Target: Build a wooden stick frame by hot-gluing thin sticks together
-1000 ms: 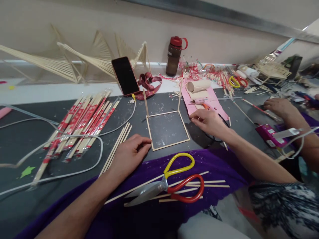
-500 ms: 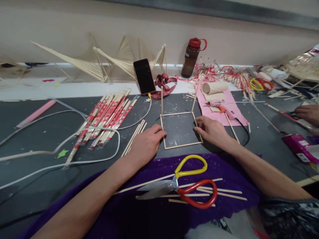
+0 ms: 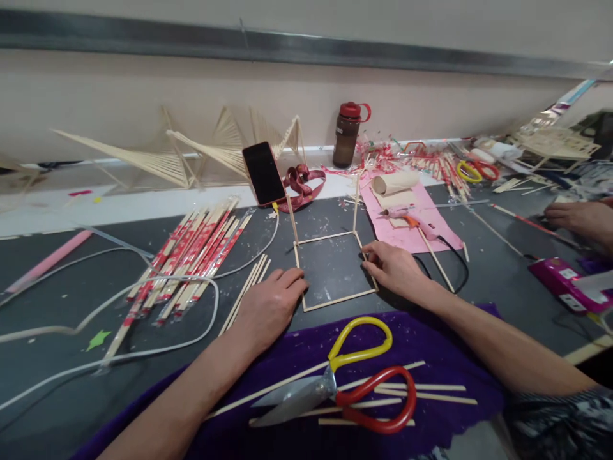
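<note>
My left hand point(image 3: 271, 305) lies palm down on the dark grey worktable point(image 3: 57, 319), fingers loosely together and holding nothing, their tips touching the left side of the square frame of thin pale wooden sticks point(image 3: 335, 268) that lies flat on the table between my two hands. Two more sticks stand upright from the frame's far corners. My right hand point(image 3: 395, 268) rests at the frame's right side, fingers curled with the tips against the near end of that side stick; I cannot tell whether they pinch it or only press on it. Just left of my left hand lies a small bundle of bare wooden sticks point(image 3: 245, 292), and further left a heap of chopsticks in red and white paper sleeves point(image 3: 191, 252) with a white cable point(image 3: 143, 348) looping round it. Near me, on the purple cloth point(image 3: 297, 409) over my lap, sit scissors with one yellow and one red handle point(image 3: 349, 380) on a few loose sticks. Beyond the frame are a pink glue gun point(image 3: 407, 216) on a pink sheet point(image 3: 431, 233), a black phone point(image 3: 263, 172) leaning upright, and a brown bottle with a red cap point(image 3: 347, 134). Another person's hand point(image 3: 579, 217) rests at the far right.
</note>
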Demonstrator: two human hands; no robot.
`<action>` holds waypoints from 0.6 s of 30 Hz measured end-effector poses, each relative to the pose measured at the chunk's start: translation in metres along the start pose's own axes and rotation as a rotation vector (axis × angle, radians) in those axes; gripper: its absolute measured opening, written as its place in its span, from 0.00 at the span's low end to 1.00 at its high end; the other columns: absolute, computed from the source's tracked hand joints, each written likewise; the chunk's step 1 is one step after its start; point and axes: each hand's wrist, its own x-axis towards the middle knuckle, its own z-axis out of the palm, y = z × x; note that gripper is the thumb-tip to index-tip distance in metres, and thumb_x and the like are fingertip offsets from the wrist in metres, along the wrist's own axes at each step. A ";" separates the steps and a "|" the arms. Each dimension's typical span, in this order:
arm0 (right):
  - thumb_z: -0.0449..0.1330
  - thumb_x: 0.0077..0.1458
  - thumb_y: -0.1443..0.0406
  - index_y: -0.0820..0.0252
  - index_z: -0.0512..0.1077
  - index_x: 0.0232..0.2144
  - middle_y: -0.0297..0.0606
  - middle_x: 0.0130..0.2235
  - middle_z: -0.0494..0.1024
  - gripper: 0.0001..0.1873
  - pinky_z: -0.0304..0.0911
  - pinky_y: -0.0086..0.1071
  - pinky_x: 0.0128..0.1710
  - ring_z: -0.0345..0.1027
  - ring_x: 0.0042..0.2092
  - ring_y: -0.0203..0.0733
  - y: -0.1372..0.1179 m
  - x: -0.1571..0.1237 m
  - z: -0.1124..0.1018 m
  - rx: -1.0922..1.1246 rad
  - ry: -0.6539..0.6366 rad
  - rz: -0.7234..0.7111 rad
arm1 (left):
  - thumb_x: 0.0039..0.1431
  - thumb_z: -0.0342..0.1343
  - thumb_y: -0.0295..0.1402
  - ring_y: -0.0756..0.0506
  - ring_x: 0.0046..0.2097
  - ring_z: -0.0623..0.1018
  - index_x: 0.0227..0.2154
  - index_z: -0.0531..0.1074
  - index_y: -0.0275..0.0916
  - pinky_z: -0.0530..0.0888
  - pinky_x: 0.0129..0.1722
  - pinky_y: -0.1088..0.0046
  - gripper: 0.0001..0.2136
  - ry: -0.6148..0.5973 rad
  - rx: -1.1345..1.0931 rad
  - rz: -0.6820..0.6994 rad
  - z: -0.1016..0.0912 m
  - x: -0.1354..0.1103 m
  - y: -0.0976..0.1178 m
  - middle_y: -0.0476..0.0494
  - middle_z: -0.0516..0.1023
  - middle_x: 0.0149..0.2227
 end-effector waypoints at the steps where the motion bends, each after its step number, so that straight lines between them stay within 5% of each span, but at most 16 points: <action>1: 0.55 0.55 0.64 0.59 0.67 0.43 0.36 0.34 0.75 0.12 0.59 0.29 0.32 0.68 0.33 0.37 -0.001 0.000 0.000 0.003 -0.003 -0.004 | 0.60 0.47 0.27 0.45 0.42 0.73 0.39 0.73 0.41 0.71 0.35 0.70 0.10 0.005 0.009 -0.005 0.000 -0.001 -0.001 0.43 0.75 0.46; 18: 0.55 0.55 0.64 0.60 0.69 0.40 0.37 0.37 0.73 0.10 0.60 0.30 0.37 0.68 0.37 0.38 -0.007 0.007 0.004 0.042 -0.018 -0.074 | 0.61 0.45 0.29 0.45 0.44 0.73 0.38 0.72 0.42 0.72 0.38 0.69 0.10 -0.011 -0.020 -0.059 0.001 -0.008 -0.007 0.45 0.75 0.45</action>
